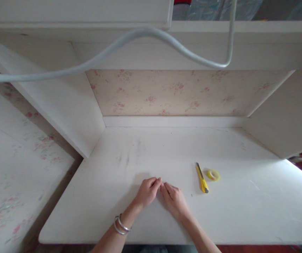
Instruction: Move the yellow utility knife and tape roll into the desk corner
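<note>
My left hand (pixel 148 191), with two silver bangles (pixel 121 225) at its wrist, is closed over the middle of the white desk (pixel 100 207). Its fingertips meet those of my right hand (pixel 174 199), which is closed too. Whatever lies pinched between the fingers, if anything, is too small to make out. To the right of my hands a yellow utility knife (pixel 202 178) lies on the desk. Just beyond the knife, on its right, rests a roll of yellowish tape (pixel 213 175).
White side panels (pixel 61 102) flank the desk at left and right. Flower-patterned wallpaper (pixel 164 93) covers the back. Across the top, a pale cable (pixel 151 32) curves in front of the white shelf (pixel 258 26), which holds plastic-wrapped items.
</note>
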Demonstrator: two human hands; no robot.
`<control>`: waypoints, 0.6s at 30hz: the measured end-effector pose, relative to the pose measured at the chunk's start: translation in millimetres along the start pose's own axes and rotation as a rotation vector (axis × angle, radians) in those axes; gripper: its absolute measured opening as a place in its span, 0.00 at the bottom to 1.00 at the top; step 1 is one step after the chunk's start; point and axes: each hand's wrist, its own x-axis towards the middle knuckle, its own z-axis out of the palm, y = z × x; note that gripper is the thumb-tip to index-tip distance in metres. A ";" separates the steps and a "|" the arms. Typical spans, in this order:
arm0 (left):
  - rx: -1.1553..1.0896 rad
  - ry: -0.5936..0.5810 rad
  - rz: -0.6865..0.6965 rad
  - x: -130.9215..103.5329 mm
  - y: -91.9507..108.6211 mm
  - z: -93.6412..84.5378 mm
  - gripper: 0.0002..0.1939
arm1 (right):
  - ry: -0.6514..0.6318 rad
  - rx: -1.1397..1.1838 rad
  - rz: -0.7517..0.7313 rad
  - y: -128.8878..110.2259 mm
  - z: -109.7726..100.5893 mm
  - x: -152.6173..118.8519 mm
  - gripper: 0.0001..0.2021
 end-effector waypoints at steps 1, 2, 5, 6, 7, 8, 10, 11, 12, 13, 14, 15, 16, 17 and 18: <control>-0.002 0.003 0.001 -0.1 0.4 -0.1 0.24 | -0.002 -0.002 0.001 0.1 0.3 0.1 0.21; 0.002 0.005 0.000 -0.2 0.6 -0.2 0.24 | -0.003 -0.004 0.002 0.2 0.5 0.2 0.21; 0.032 0.007 -0.005 -0.7 0.6 -0.2 0.24 | -0.006 -0.017 0.003 0.1 0.5 -0.1 0.21; 0.042 0.008 -0.006 -0.8 0.6 -0.2 0.24 | -0.004 -0.021 0.003 0.0 0.4 -0.2 0.22; 0.051 0.010 -0.007 -0.9 0.7 -0.2 0.24 | -0.004 -0.024 0.001 -0.1 0.3 -0.3 0.22; 0.059 0.011 -0.006 -0.9 0.7 -0.1 0.23 | -0.001 -0.027 -0.001 -0.2 0.2 -0.4 0.22; 0.071 0.015 -0.004 -0.6 0.4 0.0 0.23 | 0.002 -0.030 -0.003 -0.5 0.1 -0.5 0.22; 0.077 0.017 -0.004 -0.4 0.0 0.1 0.23 | 0.002 -0.030 -0.006 -0.6 0.0 -0.5 0.21; 0.081 0.017 -0.002 -0.1 -0.5 0.3 0.24 | 0.003 -0.031 -0.010 -0.7 -0.1 -0.5 0.21; 0.084 0.017 0.000 0.1 -1.2 0.5 0.24 | 0.004 -0.033 -0.014 -0.9 -0.2 -0.5 0.21; 0.085 0.018 0.001 0.3 -2.0 0.7 0.24 | 0.007 -0.036 -0.017 -1.1 -0.3 -0.5 0.21; 0.085 0.018 0.001 0.4 -2.8 0.9 0.24 | 0.010 -0.040 -0.019 -1.4 -0.5 -0.5 0.21; 0.085 0.019 0.001 0.4 -3.5 1.1 0.24 | 0.014 -0.043 -0.019 -1.6 -0.6 -0.6 0.21; 0.085 0.020 -0.002 0.4 -4.1 1.3 0.24 | 0.016 -0.046 -0.017 -1.8 -0.7 -0.7 0.21; 0.085 0.021 -0.004 0.3 -4.6 1.4 0.24 | 0.018 -0.046 -0.016 -1.9 -0.8 -0.8 0.21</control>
